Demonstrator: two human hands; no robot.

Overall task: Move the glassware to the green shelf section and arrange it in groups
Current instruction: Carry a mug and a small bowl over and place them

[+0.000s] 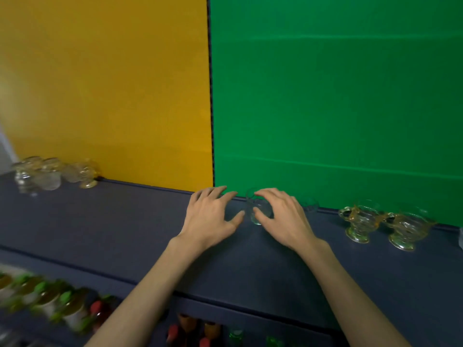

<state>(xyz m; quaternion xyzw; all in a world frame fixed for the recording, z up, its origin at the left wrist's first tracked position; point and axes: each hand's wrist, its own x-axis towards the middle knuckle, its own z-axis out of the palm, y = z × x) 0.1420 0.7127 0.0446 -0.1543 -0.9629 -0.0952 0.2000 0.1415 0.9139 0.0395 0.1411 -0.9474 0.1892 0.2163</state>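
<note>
While both bare forearms are being stretched out over the dark blue shelf top (125, 216), a small clear glass (258, 209) is being held by the right hand (283, 216) at the foot of the green back panel (338, 108). The glass is being pinched between the right thumb, at its near side, and the curled forefinger, which is being hooked over its far rim; the remaining right fingers (275, 196) are being kept loosely curled just beside it. The glass appears to be standing upright on the shelf top, though whether its base is touching the surface cannot be told.

The left hand (213, 216) is being held palm down just left of the glass, with its fingers spread and lightly bent and nothing being gripped; its thumb is being pointed toward the glass, with a small gap being left between them.

Just beyond the right knuckles, another small clear glass (310, 204) is being partly hidden against the green panel. Well to the right of the right fingers, two amber-tinted handled glass cups (385, 224) are being kept side by side, near each other, in front of the green panel. Far to the left of the left fingers, a blurred cluster of clear glassware (50, 174) is being kept in front of the yellow back panel (100, 83). Below the forearms, blurred bottles with coloured caps (62, 306) are being seen on a lower shelf.
</note>
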